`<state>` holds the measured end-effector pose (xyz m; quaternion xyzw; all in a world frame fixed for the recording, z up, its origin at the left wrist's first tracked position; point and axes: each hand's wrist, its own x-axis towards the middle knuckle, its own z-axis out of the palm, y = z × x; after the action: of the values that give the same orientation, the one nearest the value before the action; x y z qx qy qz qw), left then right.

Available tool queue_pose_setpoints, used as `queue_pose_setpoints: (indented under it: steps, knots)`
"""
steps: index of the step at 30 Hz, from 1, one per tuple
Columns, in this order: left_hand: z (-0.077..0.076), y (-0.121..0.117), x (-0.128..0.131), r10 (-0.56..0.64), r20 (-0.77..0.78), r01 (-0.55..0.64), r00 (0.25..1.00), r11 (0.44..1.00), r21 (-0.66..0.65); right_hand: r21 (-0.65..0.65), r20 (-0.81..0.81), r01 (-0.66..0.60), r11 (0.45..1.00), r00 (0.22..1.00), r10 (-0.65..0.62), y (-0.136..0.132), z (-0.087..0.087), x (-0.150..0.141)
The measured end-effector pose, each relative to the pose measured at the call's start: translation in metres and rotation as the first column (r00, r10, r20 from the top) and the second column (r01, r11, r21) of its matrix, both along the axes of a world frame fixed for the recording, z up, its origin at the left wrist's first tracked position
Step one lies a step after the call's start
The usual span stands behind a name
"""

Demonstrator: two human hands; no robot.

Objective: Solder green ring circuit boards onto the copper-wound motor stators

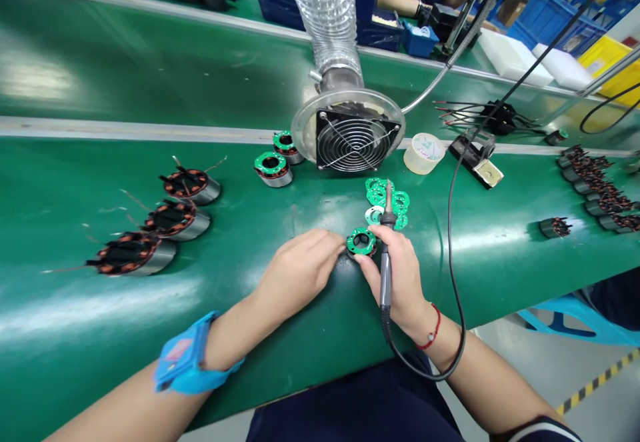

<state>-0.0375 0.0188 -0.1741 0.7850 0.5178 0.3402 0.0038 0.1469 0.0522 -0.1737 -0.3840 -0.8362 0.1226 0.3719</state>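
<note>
While your two hands meet in the head view, between 4 and 5 o'clock of its centre, the board-topped stator (369,247) sits between their fingertips on the green bench (240,242). Your right hand (403,272) is mostly closed, thumb at the stator's 6 o'clock edge and forefinger at its 1 o'clock edge, with the soldering iron (385,282) lodged in the same grip, tip toward 12 o'clock. Your left hand (297,265) lies at 9 o'clock, fingers bunched, tips at the rim; whether they pinch anything is too small to tell.

The step in hand looks like steadying the stator with both hands, so press evenly from opposite edges and let the ring sit level. Treat the iron as hot: swing your wrist little, because its tip points across the loose green boards (376,197) at 1 o'clock and could mark one. If the grip feels crowded, the iron stand (467,152) at 2 o'clock is the safer rest. Working nearer the fan (356,147) at 12 o'clock should help clear any fumes.
</note>
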Motion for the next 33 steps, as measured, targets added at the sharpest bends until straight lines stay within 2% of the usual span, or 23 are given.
queue_pose_setpoints:
  steps: [1, 2, 3, 5, 7, 8, 9, 10, 11, 12, 13, 15, 17, 19, 23, 26, 30, 33]
  knots:
    - [0.001, 0.001, 0.001, 0.04, 0.142, -0.02, 0.989, 0.99, -0.142, 0.003, 0.001, 0.002, 1.0, 1.0, -0.002, -0.001, 0.0, -0.001]
    - [0.003, 0.001, 0.002, 0.101, 0.279, -0.014, 0.955, 0.954, -0.298, 0.01, 0.001, 0.0, 1.0, 1.0, 0.0, -0.001, 0.0, -0.001]
    - [0.005, 0.002, 0.004, 0.175, 0.401, 0.025, 0.899, 0.894, -0.447, 0.024, -0.001, -0.008, 1.0, 1.0, 0.008, -0.002, 0.0, -0.002]
    - [0.009, 0.004, 0.006, 0.345, 0.581, 0.184, 0.737, 0.725, -0.664, 0.067, -0.003, -0.03, 0.997, 1.0, 0.03, -0.003, 0.001, -0.003]
    - [0.014, 0.006, 0.008, 0.503, 0.666, 0.388, 0.551, 0.552, -0.738, 0.112, 0.004, -0.061, 0.992, 0.998, 0.061, -0.003, 0.003, -0.004]
    - [0.015, 0.006, 0.009, 0.56, 0.676, 0.464, 0.479, 0.492, -0.737, 0.129, 0.009, -0.072, 0.989, 0.997, 0.072, -0.003, 0.003, -0.005]
    - [0.017, 0.006, 0.01, 0.594, 0.676, 0.505, 0.436, 0.46, -0.73, 0.137, 0.009, -0.081, 0.987, 0.997, 0.08, -0.003, 0.003, -0.005]
    - [0.017, 0.005, 0.01, 0.599, 0.681, 0.508, 0.42, 0.467, -0.724, 0.136, 0.0, -0.083, 0.987, 0.996, 0.084, -0.003, 0.003, -0.005]
    - [0.017, 0.004, 0.011, 0.578, 0.695, 0.467, 0.429, 0.516, -0.718, 0.124, -0.021, -0.077, 0.989, 0.997, 0.08, -0.003, 0.003, -0.004]
    - [0.017, 0.002, 0.012, 0.533, 0.709, 0.385, 0.461, 0.6, -0.701, 0.103, -0.049, -0.06, 0.993, 0.997, 0.065, -0.002, 0.002, -0.004]
    - [0.016, -0.001, 0.012, 0.472, 0.712, 0.278, 0.52, 0.695, -0.663, 0.08, -0.081, -0.037, 0.996, 0.996, 0.043, -0.002, 0.001, -0.003]
    - [0.014, -0.006, 0.013, 0.321, 0.649, 0.062, 0.69, 0.867, -0.495, 0.051, -0.139, -0.003, 0.999, 0.99, 0.01, -0.001, -0.001, -0.002]
    - [0.011, -0.011, 0.015, 0.177, 0.494, -0.032, 0.851, 0.957, -0.289, 0.045, -0.174, 0.006, 0.999, 0.985, 0.002, 0.0, -0.004, 0.0]
    - [0.008, -0.016, 0.018, 0.095, 0.314, -0.052, 0.945, 0.988, -0.144, 0.042, -0.188, 0.005, 0.999, 0.982, 0.003, 0.0, -0.005, 0.001]
    - [0.004, -0.021, 0.023, 0.141, 0.097, -0.139, 0.985, 0.99, -0.032, 0.021, -0.197, 0.016, 1.0, 0.98, -0.011, 0.0, -0.005, 0.001]
    - [0.003, -0.025, 0.026, 0.121, 0.075, -0.117, 0.99, 0.991, -0.058, 0.024, -0.212, 0.025, 0.999, 0.977, -0.02, -0.001, -0.004, 0.001]
    - [0.003, -0.032, 0.033, 0.059, 0.117, -0.036, 0.991, 0.981, -0.189, 0.027, -0.238, 0.04, 0.999, 0.971, -0.032, -0.001, -0.002, 0.0]
    - [0.002, -0.034, 0.035, 0.035, 0.118, -0.01, 0.992, 0.978, -0.207, 0.044, -0.219, 0.05, 0.998, 0.975, -0.039, -0.001, -0.003, 0.0]
